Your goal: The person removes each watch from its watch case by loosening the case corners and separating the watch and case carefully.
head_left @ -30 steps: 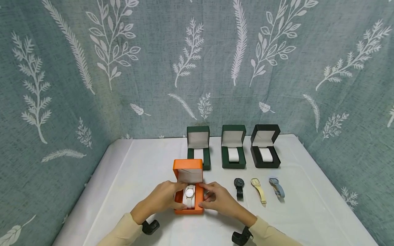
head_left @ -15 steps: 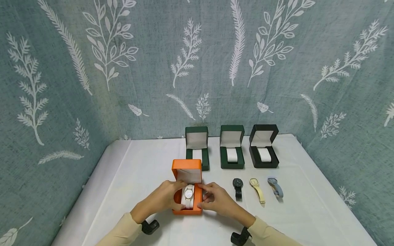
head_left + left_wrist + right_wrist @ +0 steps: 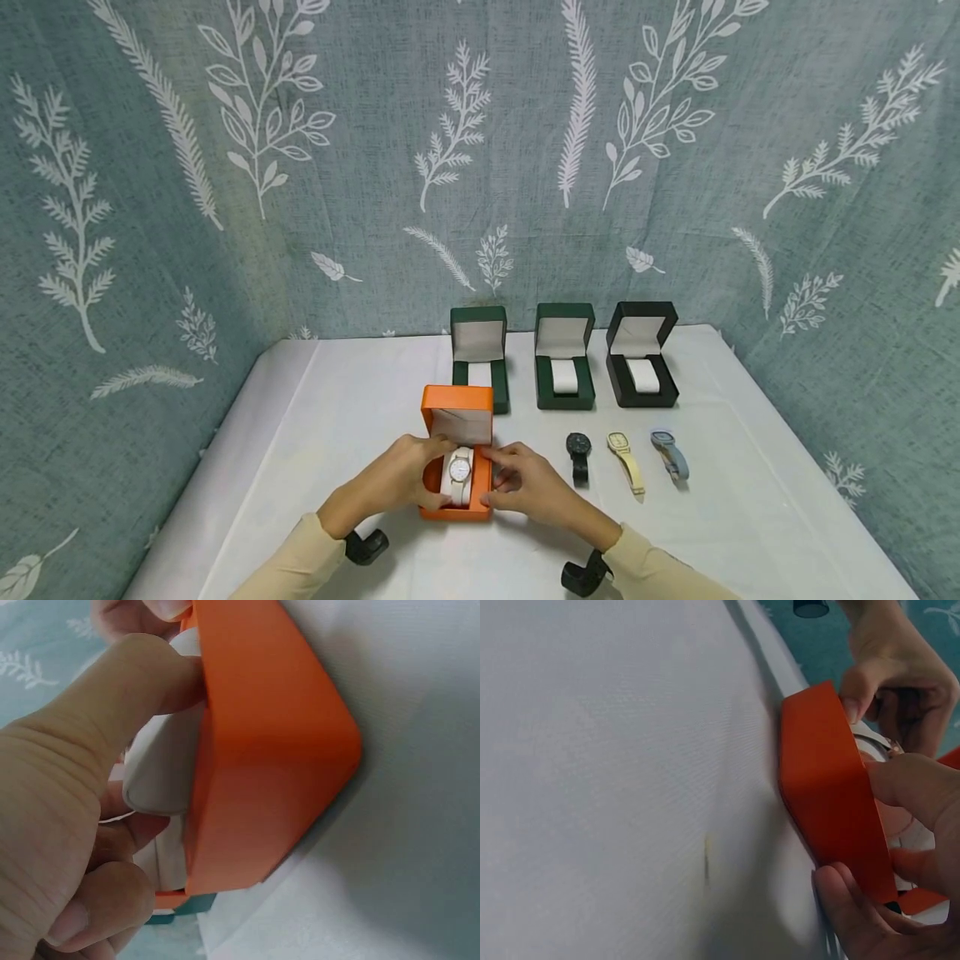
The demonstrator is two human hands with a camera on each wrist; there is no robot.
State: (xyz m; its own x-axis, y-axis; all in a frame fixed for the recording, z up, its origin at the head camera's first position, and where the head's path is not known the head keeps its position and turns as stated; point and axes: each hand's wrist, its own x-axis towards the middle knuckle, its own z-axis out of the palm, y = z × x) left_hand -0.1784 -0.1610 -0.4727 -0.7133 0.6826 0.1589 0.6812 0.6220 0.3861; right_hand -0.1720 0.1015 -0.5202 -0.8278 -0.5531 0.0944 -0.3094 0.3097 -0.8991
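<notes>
An orange watch box (image 3: pixel 456 516) stands on the white table with its lid raised. Inside it lies a white watch (image 3: pixel 460 470) with a round dial, wrapped round a pale cushion (image 3: pixel 159 769). My left hand (image 3: pixel 401 477) reaches in from the left and holds the cushion, thumb at its near end and fingers curled on the far side. At the box's right side, my right hand (image 3: pixel 528 485) grips the wall, its thumb on the near corner. In the right wrist view the right-hand fingers (image 3: pixel 847 900) wrap the box's edge; parts of the watch are hidden.
Behind stand two green watch boxes (image 3: pixel 480 404) and a black watch box (image 3: pixel 642 400), lids up, each with a white cushion. On the right lie a black watch (image 3: pixel 578 454), a yellow watch (image 3: pixel 625 462) and a blue watch (image 3: pixel 670 454). A patterned curtain (image 3: pixel 375 167) hangs behind.
The whole head view has shifted slightly. Both hands keep their hold, and the box and watch show no clear movement relative to the table.
</notes>
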